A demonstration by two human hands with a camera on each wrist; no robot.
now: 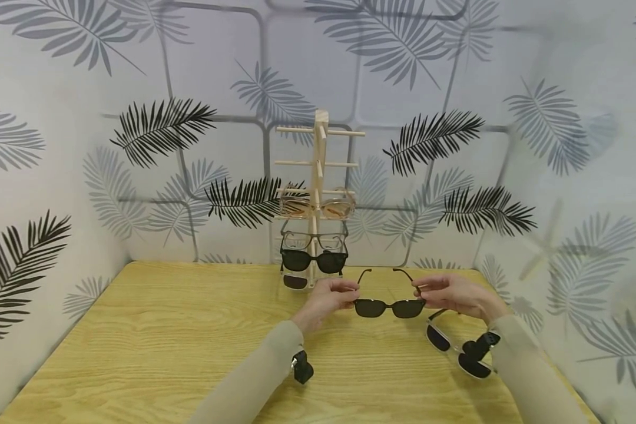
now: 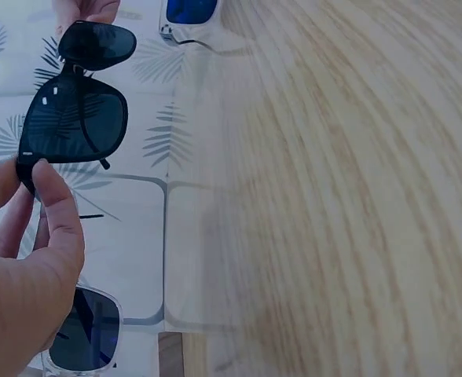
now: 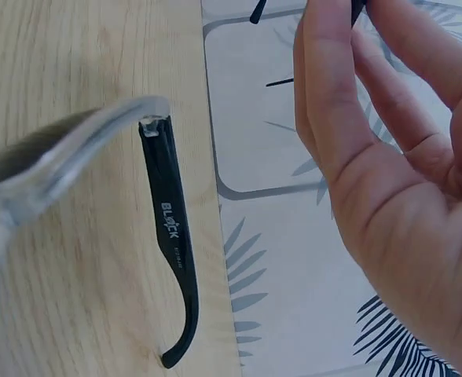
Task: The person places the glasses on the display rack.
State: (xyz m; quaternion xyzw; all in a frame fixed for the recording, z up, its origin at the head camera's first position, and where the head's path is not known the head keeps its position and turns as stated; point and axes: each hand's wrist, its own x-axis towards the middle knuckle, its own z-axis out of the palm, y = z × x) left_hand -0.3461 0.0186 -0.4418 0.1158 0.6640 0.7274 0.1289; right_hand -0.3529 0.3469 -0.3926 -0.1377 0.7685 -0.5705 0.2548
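Note:
Both hands hold one pair of black sunglasses above the table, lenses facing me and temples unfolded away from me. My left hand pinches the left hinge corner; in the left wrist view thumb and fingers close on the frame edge. At the opposite hinge, my right hand grips the right temple. Below the right wrist lies another pair of sunglasses with a clear frame and dark lenses, partly hidden by the wrist camera. Its black temple shows in the right wrist view.
A wooden eyewear stand rises at the table's back. Its lower pegs carry tinted glasses, thin-framed glasses, black sunglasses and a clear-framed dark pair. Upper pegs are bare. Leaf-patterned walls border the wooden table.

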